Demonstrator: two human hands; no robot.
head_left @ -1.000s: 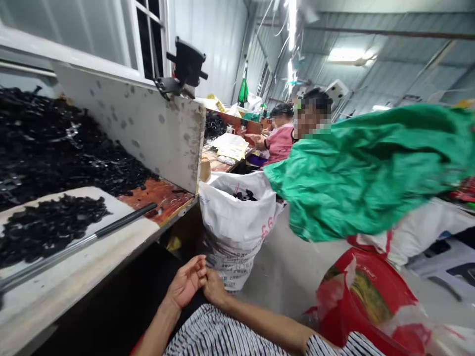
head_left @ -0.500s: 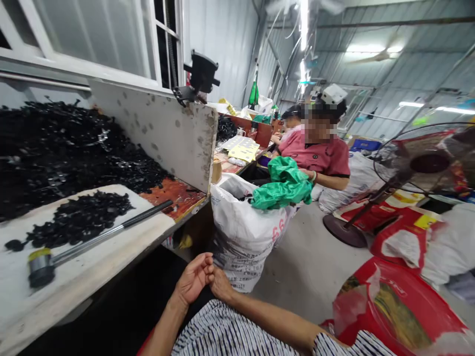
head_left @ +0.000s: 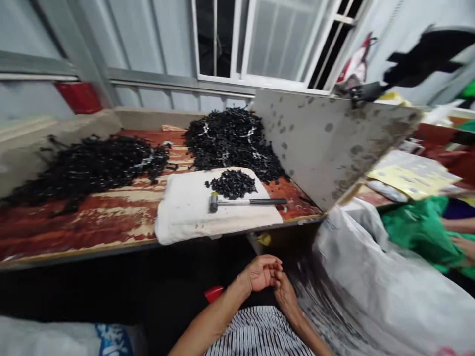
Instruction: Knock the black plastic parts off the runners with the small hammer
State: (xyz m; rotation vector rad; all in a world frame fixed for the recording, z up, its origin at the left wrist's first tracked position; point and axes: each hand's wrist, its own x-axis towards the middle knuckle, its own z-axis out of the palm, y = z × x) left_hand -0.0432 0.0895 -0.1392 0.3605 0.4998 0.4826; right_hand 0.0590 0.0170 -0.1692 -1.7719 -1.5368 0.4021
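My left hand rests over my lap below the bench edge, palm up and fingers loosely bent, holding nothing visible. Against its fingertips lies my right hand, back upward; its own fingers are mostly hidden there. On the bench ahead, a folded white cloth carries a small heap of black parts. In front of that heap lies a mallet with a yellow face and a black grip, apart from both hands.
Larger black piles cover the red-brown bench. An upright spotted board closes its right side. A white sack stands at my right, near a co-worker's hands and green cloth. Another sack is lower left.
My view has swung left from the co-worker to the bench, and the mallet now appears near the middle. Both hands stay together over my lap.
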